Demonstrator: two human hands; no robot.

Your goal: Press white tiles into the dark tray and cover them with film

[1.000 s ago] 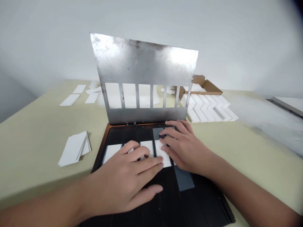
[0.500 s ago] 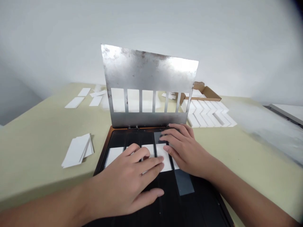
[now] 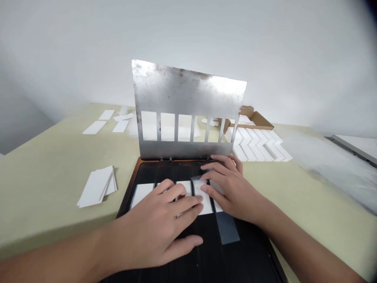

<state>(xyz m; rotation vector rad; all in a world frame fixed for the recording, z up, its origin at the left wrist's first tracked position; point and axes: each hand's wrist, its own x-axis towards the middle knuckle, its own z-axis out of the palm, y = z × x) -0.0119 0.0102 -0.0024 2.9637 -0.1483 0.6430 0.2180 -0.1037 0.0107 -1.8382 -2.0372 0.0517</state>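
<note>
A hinged metal plate (image 3: 188,94) with a row of rectangular windows stands upright behind a black board (image 3: 165,171). White cards lie in the board's slots, one showing at the left (image 3: 143,192) and another (image 3: 203,202) between my hands. My left hand (image 3: 165,220) rests palm down, fingers apart, its fingertips on that second card. Between thumb and forefinger, my right hand (image 3: 232,184) has a translucent grey strip (image 3: 196,179) at the card's far end, partly hidden and blurred. A second grey strip (image 3: 228,228) lies below the right hand.
A stack of white cards (image 3: 96,186) lies on the table left of the board, with loose cards (image 3: 94,127) farther back. Behind right are a cardboard box (image 3: 260,120) and rows of white card stacks (image 3: 259,147). Clear plastic sheeting (image 3: 330,161) covers the right side.
The grey strip at the card's far end has moved toward me, over the card. My right forefinger has curled toward the thumb. My left hand has stayed nearly still.
</note>
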